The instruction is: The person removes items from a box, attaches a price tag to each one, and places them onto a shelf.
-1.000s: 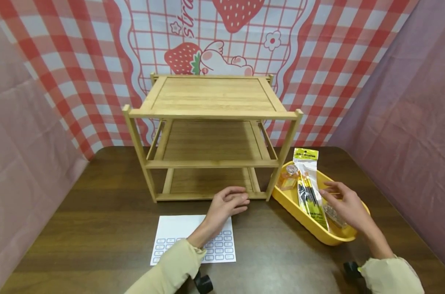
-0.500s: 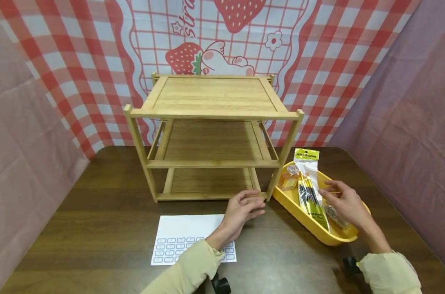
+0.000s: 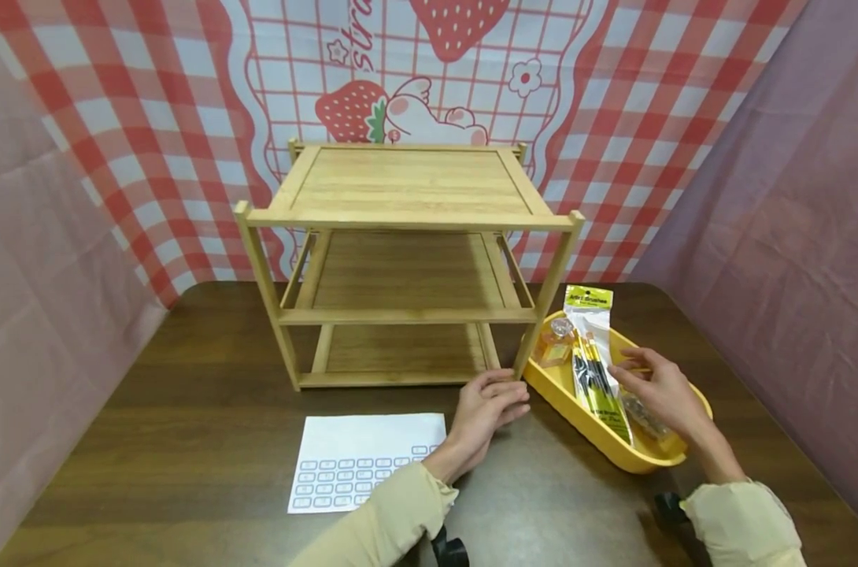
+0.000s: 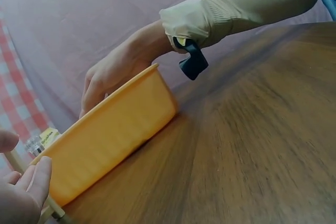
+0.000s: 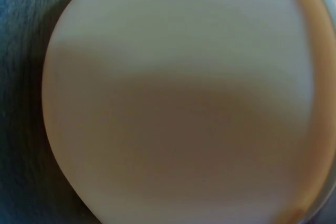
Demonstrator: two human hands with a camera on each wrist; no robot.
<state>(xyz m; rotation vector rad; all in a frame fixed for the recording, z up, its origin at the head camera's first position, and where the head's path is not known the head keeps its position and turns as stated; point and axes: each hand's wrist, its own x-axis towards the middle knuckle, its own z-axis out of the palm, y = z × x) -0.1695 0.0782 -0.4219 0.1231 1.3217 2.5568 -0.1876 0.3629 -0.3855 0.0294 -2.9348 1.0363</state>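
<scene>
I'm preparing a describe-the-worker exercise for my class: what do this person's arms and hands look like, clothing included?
The left hand and right hand are ungloved. The left sleeve and right sleeve are long, pale cream-yellow, gathered near the wrists. A black device sits at each wrist, the right one with a small yellow patch.

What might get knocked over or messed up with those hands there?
The packet of brushes could tip or slide: its top pokes past the rim of the yellow tray, and the right hand is close by.

The left hand is right by the shelf's front leg, so it might bump it.

The left sleeve overlaps the printed sheet in the head view and might drag it.
</scene>
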